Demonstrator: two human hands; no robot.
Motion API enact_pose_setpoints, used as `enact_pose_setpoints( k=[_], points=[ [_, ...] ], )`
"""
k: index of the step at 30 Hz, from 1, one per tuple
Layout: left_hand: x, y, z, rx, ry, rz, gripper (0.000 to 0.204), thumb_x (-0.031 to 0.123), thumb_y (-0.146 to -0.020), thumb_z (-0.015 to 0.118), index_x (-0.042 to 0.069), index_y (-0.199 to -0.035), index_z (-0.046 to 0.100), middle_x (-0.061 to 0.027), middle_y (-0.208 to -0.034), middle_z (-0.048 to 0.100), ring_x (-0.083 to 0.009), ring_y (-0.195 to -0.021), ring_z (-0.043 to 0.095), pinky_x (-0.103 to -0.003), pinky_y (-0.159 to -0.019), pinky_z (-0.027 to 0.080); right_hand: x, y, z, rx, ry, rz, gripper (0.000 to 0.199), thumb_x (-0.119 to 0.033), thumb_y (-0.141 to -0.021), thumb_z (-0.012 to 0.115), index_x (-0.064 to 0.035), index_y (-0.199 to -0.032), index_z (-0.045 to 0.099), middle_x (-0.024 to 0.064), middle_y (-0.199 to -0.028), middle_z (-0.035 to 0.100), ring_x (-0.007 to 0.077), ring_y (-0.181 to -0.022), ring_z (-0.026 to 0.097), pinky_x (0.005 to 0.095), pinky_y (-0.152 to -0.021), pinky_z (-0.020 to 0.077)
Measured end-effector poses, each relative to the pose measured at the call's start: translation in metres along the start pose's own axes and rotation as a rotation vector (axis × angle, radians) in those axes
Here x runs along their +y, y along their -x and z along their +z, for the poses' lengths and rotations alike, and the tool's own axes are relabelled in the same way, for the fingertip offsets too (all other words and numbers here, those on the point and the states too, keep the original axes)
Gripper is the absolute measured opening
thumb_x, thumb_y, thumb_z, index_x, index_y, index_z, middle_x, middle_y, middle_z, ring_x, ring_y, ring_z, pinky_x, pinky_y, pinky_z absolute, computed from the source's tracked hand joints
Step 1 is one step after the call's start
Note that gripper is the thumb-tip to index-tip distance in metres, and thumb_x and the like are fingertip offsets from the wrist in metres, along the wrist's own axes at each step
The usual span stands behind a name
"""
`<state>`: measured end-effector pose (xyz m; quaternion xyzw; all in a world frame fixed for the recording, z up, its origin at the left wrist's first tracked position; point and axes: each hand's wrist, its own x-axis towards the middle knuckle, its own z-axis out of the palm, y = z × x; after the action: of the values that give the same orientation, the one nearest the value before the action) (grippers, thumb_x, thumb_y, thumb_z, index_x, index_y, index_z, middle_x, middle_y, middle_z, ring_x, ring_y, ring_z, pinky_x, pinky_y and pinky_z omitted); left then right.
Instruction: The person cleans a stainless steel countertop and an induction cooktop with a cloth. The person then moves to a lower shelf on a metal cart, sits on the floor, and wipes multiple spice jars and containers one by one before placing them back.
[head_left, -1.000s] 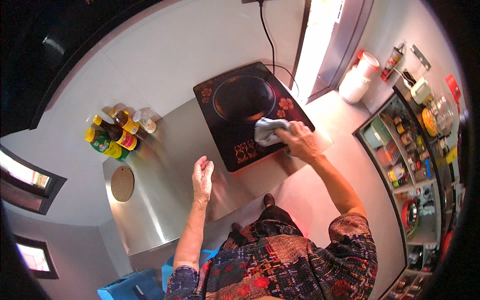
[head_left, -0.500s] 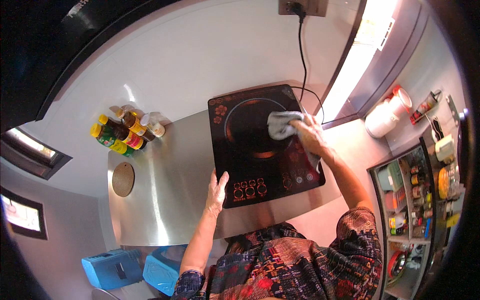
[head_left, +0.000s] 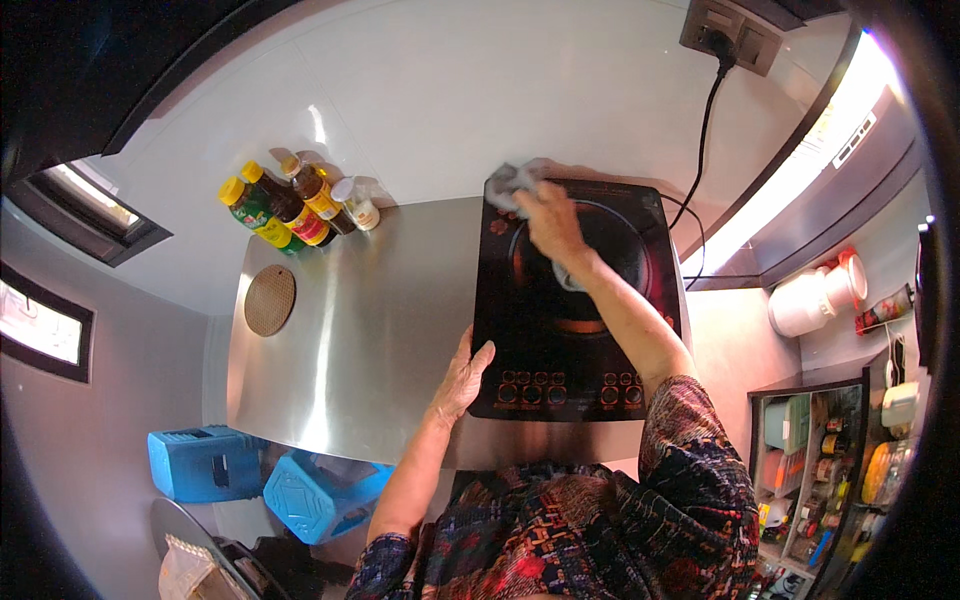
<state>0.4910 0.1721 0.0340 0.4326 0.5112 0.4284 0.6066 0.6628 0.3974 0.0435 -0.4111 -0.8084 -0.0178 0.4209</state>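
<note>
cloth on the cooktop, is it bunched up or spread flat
Bunched up. The grey cloth is a crumpled wad under the right hand at the far left corner of the black cooktop.

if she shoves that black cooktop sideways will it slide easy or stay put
The cooktop probably slides fairly easily: it is flat and sits on smooth steel counter. The left hand pressed at its edge looks like bracing. Its cord, plugged into the wall socket, would likely limit travel.

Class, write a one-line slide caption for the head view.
Right hand wipes a black cooktop with a grey cloth; left hand steadies its edge.
</note>
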Motion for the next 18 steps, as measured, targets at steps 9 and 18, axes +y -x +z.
enact_pose_setpoints(
  k=[9,18],
  points=[
    [-0.031,-0.007,-0.034,-0.023,0.962,-0.102,0.097,0.082,-0.078,0.022,0.011,-0.145,0.025,-0.0141,-0.144,0.036,-0.027,-0.128,0.038,-0.042,-0.108,0.028,-0.14,0.097,-0.097,-0.867,-0.661,-0.567,0.024,-0.009,-0.069,0.062,-0.011,-0.093,0.065,0.0132,-0.113,0.054,0.0322,-0.102,0.051,0.0474,-0.082,0.045],
    [-0.006,-0.015,-0.011,-0.046,0.5,-0.271,0.062,0.049,-0.092,0.049,0.004,-0.135,0.041,-0.0097,-0.131,0.049,-0.0226,-0.117,0.049,-0.037,-0.099,0.041,-0.002,0.086,-0.182,-0.178,0.127,0.293,0.043,0.005,-0.066,0.055,-0.0037,-0.109,0.058,0.0191,-0.102,0.05,0.0352,-0.094,0.049,0.0429,-0.074,0.0442]
  ],
)
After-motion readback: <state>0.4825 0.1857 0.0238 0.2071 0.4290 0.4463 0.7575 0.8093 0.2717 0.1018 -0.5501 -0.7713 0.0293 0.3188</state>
